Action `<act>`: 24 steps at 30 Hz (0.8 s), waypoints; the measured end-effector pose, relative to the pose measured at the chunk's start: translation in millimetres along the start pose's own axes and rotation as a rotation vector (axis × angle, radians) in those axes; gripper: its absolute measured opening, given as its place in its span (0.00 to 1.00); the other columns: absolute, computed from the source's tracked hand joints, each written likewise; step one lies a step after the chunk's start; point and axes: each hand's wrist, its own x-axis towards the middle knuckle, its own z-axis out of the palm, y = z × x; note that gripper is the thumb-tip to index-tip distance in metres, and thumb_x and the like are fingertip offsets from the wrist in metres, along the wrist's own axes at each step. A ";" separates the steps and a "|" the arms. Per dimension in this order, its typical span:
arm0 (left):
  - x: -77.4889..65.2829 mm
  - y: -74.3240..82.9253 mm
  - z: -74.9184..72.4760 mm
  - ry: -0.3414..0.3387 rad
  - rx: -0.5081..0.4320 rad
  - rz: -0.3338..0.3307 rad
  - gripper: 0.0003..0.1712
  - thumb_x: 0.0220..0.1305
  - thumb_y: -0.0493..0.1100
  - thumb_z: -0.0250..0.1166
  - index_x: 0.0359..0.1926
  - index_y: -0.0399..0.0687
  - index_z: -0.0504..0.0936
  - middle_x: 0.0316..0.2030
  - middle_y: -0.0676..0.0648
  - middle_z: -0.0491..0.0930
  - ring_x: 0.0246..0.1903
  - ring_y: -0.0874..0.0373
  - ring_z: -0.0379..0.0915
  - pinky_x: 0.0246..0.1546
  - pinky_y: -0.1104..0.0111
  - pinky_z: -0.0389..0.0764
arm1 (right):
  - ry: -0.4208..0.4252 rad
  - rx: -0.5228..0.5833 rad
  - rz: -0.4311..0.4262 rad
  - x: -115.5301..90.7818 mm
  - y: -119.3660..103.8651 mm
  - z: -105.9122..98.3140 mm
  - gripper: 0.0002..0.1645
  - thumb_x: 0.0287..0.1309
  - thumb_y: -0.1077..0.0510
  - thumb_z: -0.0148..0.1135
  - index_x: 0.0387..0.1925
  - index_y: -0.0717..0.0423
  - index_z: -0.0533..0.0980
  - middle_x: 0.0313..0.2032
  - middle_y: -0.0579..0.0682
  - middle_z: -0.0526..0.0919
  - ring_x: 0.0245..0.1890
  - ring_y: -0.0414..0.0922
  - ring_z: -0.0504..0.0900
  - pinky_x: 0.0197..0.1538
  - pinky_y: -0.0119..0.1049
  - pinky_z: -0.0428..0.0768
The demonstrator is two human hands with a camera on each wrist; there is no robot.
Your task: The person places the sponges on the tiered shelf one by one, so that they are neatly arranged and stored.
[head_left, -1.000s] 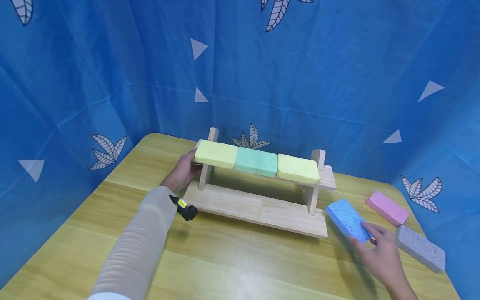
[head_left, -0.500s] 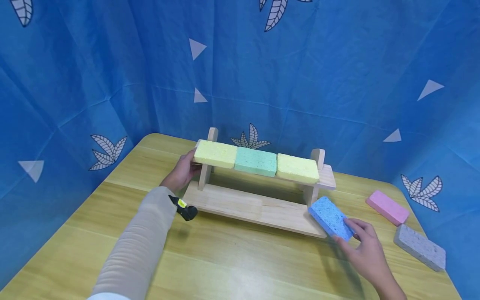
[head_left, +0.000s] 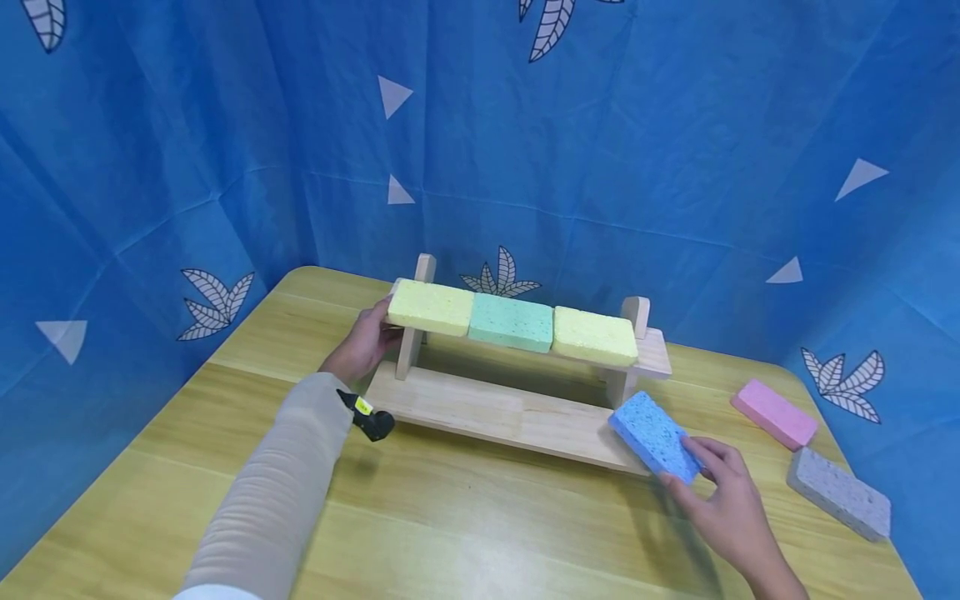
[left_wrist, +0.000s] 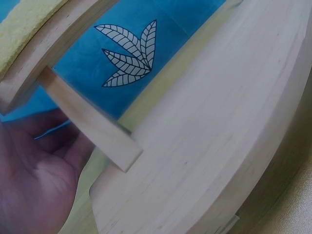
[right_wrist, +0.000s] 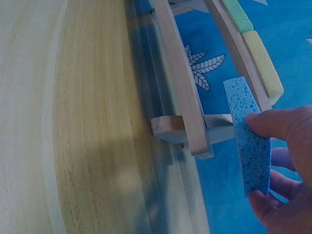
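Observation:
My right hand [head_left: 723, 508] pinches a blue sponge [head_left: 654, 437] by its near end, thumb on one side and fingers on the other. The sponge is tilted above the right end of the lower board of a two-tier wooden rack [head_left: 487, 410]. At the rack's left end, my left hand [head_left: 366, 342] holds the upper board by the upright; in the left wrist view its fingers [left_wrist: 48, 129] pass behind the upright. Side by side on the upper board lie a yellow sponge [head_left: 431, 307], a green sponge [head_left: 512, 322] and another yellow sponge [head_left: 595, 336].
A pink sponge [head_left: 775, 414] and a grey sponge [head_left: 838, 493] lie on the wooden table [head_left: 450, 533] at the right. A blue patterned curtain [head_left: 487, 125] hangs behind and beside the table. A black device [head_left: 367, 417] is strapped to my left wrist.
My right hand has carried the blue sponge leftward, from beside the rack to over the lower board's right end, slowing in the last half second. My left hand stays put.

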 end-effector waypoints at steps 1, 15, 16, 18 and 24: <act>0.0 0.0 0.0 -0.004 0.006 -0.001 0.33 0.74 0.58 0.36 0.70 0.42 0.59 0.64 0.37 0.61 0.65 0.45 0.58 0.66 0.56 0.60 | 0.001 0.000 -0.001 -0.2 -0.7 0.1 0.34 0.51 0.56 0.70 0.55 0.72 0.71 0.52 0.65 0.69 0.46 0.57 0.74 0.42 0.17 0.69; -0.3 1.2 0.3 0.002 -0.007 -0.005 0.34 0.75 0.57 0.34 0.70 0.40 0.57 0.65 0.35 0.60 0.65 0.43 0.57 0.67 0.55 0.60 | -0.015 0.049 -0.110 -3.3 -14.9 9.0 0.31 0.46 0.62 0.73 0.54 0.68 0.74 0.51 0.61 0.71 0.48 0.56 0.74 0.44 0.35 0.79; -0.3 1.1 0.2 0.002 -0.006 -0.004 0.34 0.75 0.57 0.34 0.70 0.40 0.57 0.65 0.35 0.60 0.65 0.43 0.57 0.67 0.55 0.60 | -0.020 0.048 -0.119 -3.0 -16.9 10.4 0.31 0.46 0.62 0.73 0.54 0.67 0.75 0.51 0.61 0.72 0.48 0.55 0.74 0.44 0.30 0.78; -0.3 1.1 0.3 0.002 -0.001 0.000 0.33 0.75 0.57 0.34 0.70 0.40 0.57 0.64 0.35 0.60 0.65 0.43 0.58 0.66 0.55 0.60 | -0.028 0.051 -0.135 -2.6 -20.4 13.6 0.31 0.45 0.62 0.73 0.54 0.66 0.75 0.51 0.61 0.72 0.48 0.55 0.75 0.46 0.23 0.73; -0.8 0.7 0.8 0.005 -0.003 0.002 0.33 0.74 0.57 0.35 0.69 0.40 0.59 0.63 0.35 0.62 0.64 0.44 0.60 0.65 0.55 0.62 | -0.056 0.053 -0.157 -2.2 -28.0 23.5 0.31 0.44 0.60 0.74 0.53 0.65 0.76 0.51 0.60 0.74 0.50 0.56 0.75 0.48 0.27 0.70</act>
